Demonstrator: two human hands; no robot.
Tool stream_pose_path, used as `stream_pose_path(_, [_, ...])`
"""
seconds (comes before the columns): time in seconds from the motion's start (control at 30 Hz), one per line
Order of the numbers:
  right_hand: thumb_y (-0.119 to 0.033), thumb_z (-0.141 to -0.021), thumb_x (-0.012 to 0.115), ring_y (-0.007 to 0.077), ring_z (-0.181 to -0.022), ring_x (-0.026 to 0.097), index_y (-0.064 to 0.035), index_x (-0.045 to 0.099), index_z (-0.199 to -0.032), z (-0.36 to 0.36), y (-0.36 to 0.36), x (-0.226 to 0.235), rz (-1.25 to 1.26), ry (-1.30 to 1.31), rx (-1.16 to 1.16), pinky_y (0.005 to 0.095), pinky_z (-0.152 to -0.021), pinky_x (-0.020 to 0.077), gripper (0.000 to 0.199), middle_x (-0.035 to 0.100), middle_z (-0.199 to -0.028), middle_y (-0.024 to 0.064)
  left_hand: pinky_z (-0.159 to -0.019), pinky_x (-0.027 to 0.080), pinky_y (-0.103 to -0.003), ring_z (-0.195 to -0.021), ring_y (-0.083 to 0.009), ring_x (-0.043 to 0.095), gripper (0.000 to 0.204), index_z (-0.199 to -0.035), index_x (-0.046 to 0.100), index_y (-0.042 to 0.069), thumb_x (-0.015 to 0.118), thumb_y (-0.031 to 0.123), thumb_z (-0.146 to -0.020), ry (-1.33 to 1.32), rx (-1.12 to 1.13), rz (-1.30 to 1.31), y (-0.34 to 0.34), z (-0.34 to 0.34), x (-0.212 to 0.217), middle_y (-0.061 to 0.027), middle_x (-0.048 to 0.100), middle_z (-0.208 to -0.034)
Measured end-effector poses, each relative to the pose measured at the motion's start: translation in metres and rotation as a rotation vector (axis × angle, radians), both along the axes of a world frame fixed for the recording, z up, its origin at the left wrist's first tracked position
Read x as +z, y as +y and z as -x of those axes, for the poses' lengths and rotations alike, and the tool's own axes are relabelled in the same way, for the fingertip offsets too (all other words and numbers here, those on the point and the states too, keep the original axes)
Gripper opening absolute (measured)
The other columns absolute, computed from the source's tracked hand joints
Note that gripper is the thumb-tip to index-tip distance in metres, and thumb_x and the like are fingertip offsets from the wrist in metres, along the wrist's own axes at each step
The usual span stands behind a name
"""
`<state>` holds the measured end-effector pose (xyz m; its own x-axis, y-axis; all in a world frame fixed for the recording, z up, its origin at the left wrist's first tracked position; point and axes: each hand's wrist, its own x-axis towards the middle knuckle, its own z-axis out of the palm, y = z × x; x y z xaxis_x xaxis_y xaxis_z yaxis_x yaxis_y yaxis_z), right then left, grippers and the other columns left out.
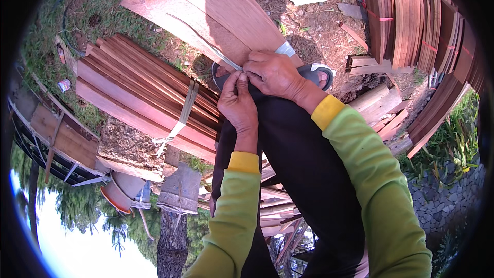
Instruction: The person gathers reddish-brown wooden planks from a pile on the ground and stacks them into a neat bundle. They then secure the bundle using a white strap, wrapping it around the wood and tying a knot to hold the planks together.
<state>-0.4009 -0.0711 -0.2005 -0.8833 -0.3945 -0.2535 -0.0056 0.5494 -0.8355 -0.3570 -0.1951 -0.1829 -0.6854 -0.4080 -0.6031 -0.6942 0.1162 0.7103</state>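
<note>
My left hand (237, 100) and my right hand (272, 73) meet above my knee, both pinching a thin pale strap (211, 47). The strap runs up and left from my fingers and wraps around a wide bundle of reddish wood strips (206, 5) that lies across my lap. My sleeves are green with yellow cuffs, my trousers black. A grey sandal (316, 74) shows just past my right hand.
A second tied bundle of wood strips (139, 92) lies to the left, bound by a pale strap (182, 116). Stacks of tied strips (417, 25) stand at the upper right. Loose offcuts (381, 113) lie at right, a rough stone block (128, 146) at left, and grass beyond.
</note>
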Motion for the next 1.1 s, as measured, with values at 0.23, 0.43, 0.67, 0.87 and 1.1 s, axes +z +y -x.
stream_pose_path(0.23, [-0.009,-0.073,0.065,0.0284,-0.074,0.058,-0.0089,0.06,-0.082,-0.002,0.001,-0.001,-0.018,0.01,0.024,0.0386,-0.062,0.05,0.01,0.051,-0.077,0.006,-0.068,0.051,-0.03,-0.076,-0.0189,0.065,0.025,-0.1,0.068,-0.002,0.069,-0.003,-0.075,0.025,-0.336,0.159,-0.008,0.003,0.004,-0.0104,0.068,-0.087])
stream_pose_path(0.43, [-0.011,-0.073,0.064,0.0287,-0.077,0.058,-0.0067,0.054,-0.072,-0.004,-0.001,-0.001,-0.025,0.019,0.024,0.039,-0.065,0.051,0.011,0.051,-0.079,0.0074,-0.07,0.051,-0.035,-0.077,-0.0295,0.065,0.016,-0.091,0.068,-0.001,0.067,-0.001,-0.075,0.063,-0.403,0.353,-0.003,0.006,0.003,-0.0141,0.066,-0.085])
stream_pose_path(0.67, [-0.006,-0.074,0.064,0.0269,-0.077,0.058,-0.0075,0.06,-0.085,-0.007,-0.001,-0.003,-0.053,0.067,0.057,0.0376,-0.065,0.0503,0.011,0.051,-0.079,0.0064,-0.073,0.049,-0.031,-0.076,-0.023,0.063,0.013,-0.09,0.068,-0.003,0.068,-0.001,-0.077,-0.137,-0.297,0.148,-0.01,0.013,0.007,-0.0097,0.066,-0.081])
stream_pose_path(0.87, [-0.004,-0.074,0.066,0.0271,-0.082,0.059,-0.005,0.062,-0.092,-0.011,0.005,-0.002,0.028,-0.027,-0.006,0.0369,-0.069,0.051,0.019,0.055,-0.086,0.0081,-0.049,0.033,-0.017,-0.054,-0.003,0.044,0.012,-0.093,0.068,-0.001,0.07,0.004,-0.082,-0.484,0.209,-0.638,-0.032,0.015,0.01,0.0022,0.062,-0.074])
stream_pose_path(1.1, [-0.007,-0.075,0.067,0.0265,-0.081,0.059,-0.0039,0.059,-0.09,-0.012,0.007,0.004,0.06,0.08,0.101,0.0361,-0.07,0.0506,0.017,0.053,-0.084,0.0068,-0.043,0.023,-0.017,-0.048,-0.0008,0.036,0.015,-0.094,0.067,0.002,0.072,0.007,-0.081,-0.454,0.23,-0.703,-0.04,0.013,0.003,0.0055,0.058,-0.07])
